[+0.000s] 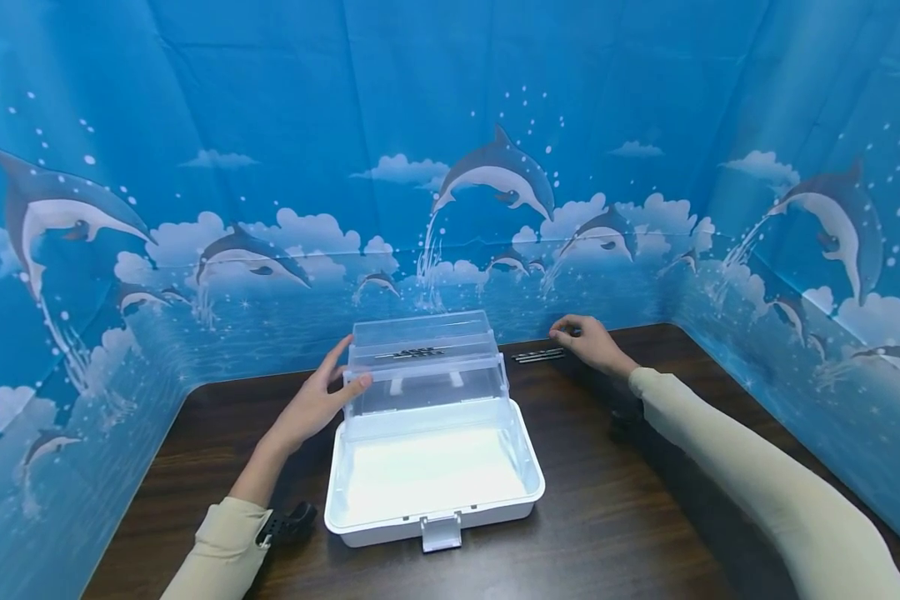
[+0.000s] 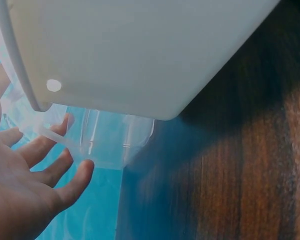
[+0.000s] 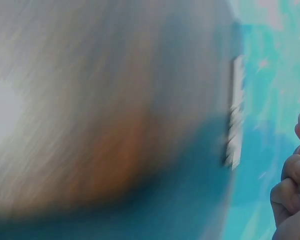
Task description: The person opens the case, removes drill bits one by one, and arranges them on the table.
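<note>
A white case (image 1: 534,483) stands on the table, with clear trays (image 1: 371,336) raised at its back. Several dark drill bits (image 1: 412,353) lie in the upper tray. My left hand (image 1: 318,404) is at the trays' left side, thumb at the front; in the left wrist view its fingers (image 2: 79,185) are spread beside the clear plastic. Behind the case, to the right, more drill bits (image 1: 537,356) lie together on the table. Just right of them is my right hand (image 1: 588,343), its fingers loosely bent; I see nothing held. The right wrist view blurs these bits (image 3: 234,115).
A clear latch (image 1: 441,533) sticks out from the case's front edge. The dark wood table (image 1: 607,525) extends on both sides. A blue dolphin-print sheet (image 1: 450,275) hangs along the table's back and sides.
</note>
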Demonstrator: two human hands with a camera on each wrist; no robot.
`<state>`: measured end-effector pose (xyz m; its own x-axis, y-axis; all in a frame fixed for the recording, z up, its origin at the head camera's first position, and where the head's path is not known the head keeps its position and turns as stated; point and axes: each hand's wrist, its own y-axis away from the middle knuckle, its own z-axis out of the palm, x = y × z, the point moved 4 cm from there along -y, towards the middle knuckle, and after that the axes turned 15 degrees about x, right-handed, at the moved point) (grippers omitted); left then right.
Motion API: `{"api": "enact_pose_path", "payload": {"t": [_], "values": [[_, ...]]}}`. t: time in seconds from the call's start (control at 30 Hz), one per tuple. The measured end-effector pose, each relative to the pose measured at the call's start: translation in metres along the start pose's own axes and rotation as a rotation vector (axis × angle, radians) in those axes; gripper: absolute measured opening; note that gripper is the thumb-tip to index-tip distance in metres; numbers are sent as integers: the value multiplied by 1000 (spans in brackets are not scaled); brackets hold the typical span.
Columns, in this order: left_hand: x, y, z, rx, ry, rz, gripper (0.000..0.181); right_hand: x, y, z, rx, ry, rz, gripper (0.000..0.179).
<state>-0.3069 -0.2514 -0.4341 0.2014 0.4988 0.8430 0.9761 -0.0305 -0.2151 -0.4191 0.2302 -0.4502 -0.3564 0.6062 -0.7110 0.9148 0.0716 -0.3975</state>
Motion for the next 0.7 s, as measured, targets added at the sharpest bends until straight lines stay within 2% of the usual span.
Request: {"api": "enact_pose_path", "payload": {"t": [0.23,0.4,0.53,0.7], "values": [[-1,0,0,-6,9,-2,89,-54,-4,9,-3,-110,-45,38],[-1,1,1,-11,20,-17,88,-93,-3,19,-23,-154,-130,35],[-2,0,0,-10,9,-10,88,-124,-3,27,-28,-154,-221,31],[-5,-2,-1,1,-3,-4,90,-164,-3,40,-52,-127,-294,22]]}}
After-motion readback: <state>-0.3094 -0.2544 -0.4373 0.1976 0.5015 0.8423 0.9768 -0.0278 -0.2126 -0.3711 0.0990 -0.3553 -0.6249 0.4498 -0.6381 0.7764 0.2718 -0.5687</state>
